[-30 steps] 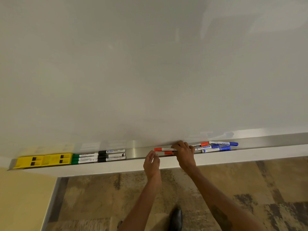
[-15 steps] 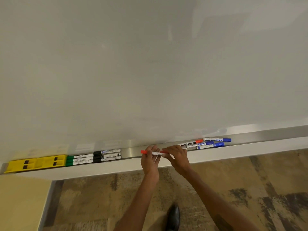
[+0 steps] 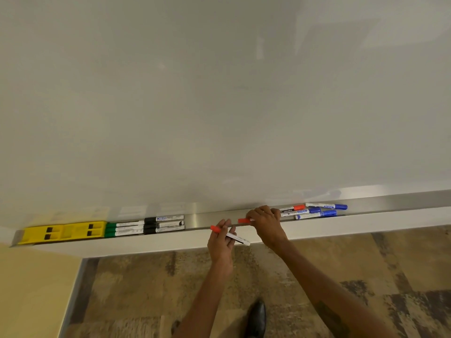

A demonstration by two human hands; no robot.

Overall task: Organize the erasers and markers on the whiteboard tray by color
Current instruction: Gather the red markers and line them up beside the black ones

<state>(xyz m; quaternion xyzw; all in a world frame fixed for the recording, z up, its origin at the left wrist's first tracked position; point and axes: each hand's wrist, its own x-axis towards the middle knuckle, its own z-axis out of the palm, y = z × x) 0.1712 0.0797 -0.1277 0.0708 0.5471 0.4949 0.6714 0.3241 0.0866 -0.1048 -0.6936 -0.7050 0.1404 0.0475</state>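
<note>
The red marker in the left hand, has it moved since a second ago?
Yes. The red marker lay in the tray by the right hand; now the left hand holds it tilted, in front of the tray's front edge, shifted left toward the black markers.

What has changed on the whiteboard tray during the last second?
The left hand took one red marker and lifted it off the tray, toward the person. The right hand closed on a second red marker lying in the tray. The yellow erasers, green markers, black markers and blue markers stayed in place.
</note>
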